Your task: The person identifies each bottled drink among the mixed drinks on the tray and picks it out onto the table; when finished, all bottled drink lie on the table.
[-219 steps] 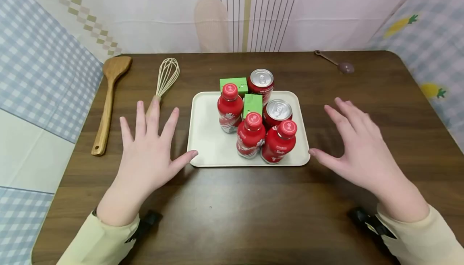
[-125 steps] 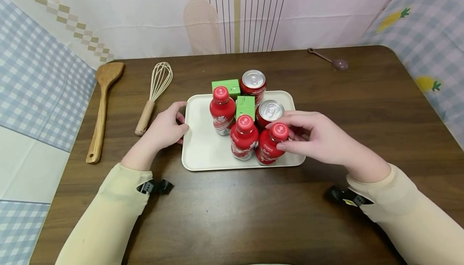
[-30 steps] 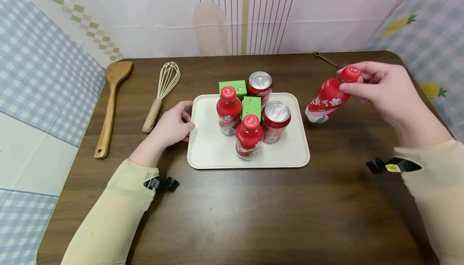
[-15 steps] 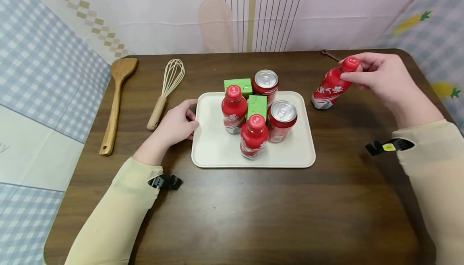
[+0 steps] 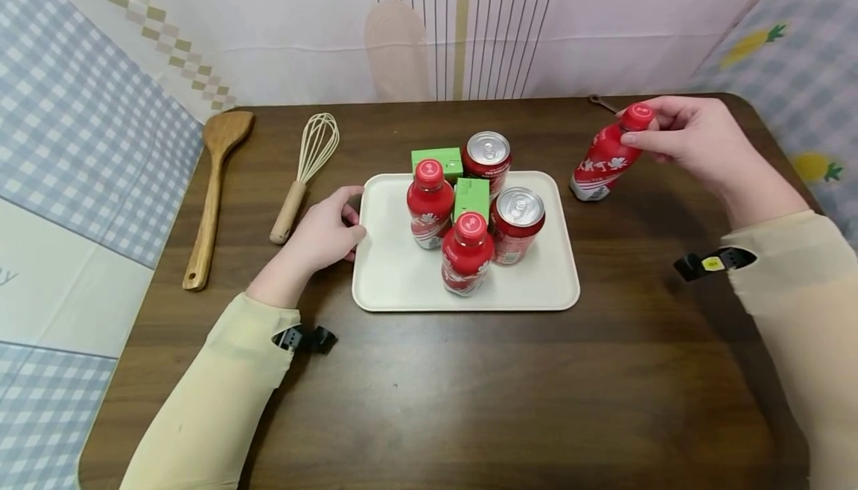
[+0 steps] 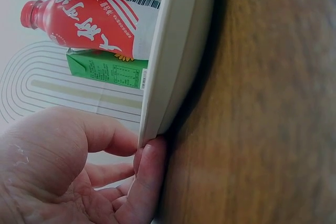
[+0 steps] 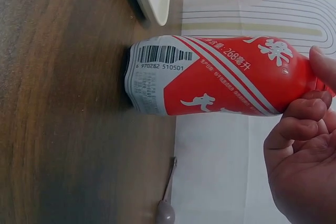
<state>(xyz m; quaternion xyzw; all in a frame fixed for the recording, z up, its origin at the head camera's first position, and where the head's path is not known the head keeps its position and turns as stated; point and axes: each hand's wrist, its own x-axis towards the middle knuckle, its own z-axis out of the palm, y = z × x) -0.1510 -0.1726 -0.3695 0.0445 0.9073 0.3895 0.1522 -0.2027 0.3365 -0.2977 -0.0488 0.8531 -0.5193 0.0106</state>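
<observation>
Held bottle point(image 5: 606, 158): red, outside the tray point(image 5: 395, 281) at its 2 o'clock (head view, far edge as 12); cap point(image 5: 638, 115) at 1 o'clock from the base. The base is close to the tabletop point(image 5: 429, 401); contact between them cannot be confirmed.
Right hand point(image 5: 696, 140): grasping the held bottle at the neck, from 3 o'clock.
Left hand point(image 5: 324, 233): pinching the tray edge at 9 o'clock.
Tray: cream, rectangular, with rounded corners.
Other bottles: two, red, upright; rear bottle point(image 5: 430, 208) at 10 o'clock, front bottle point(image 5: 465, 266) at 6 o'clock.
Cans: dark red with silver tops; near can point(image 5: 515, 235) at 3 o'clock, far can point(image 5: 488, 158) between 12 and 1 o'clock.
Cartons: green; near carton point(image 5: 472, 196) at 12 o'clock, far carton point(image 5: 439, 157) at 11 o'clock, beside the far can.
Whisk point(image 5: 304, 170): on the tabletop at 10 o'clock.
Wooden spatula point(image 5: 213, 192): at 9 o'clock, beyond the whisk.
Spoon point(image 7: 166, 212): lying beyond the held bottle; largely concealed in the head view.
</observation>
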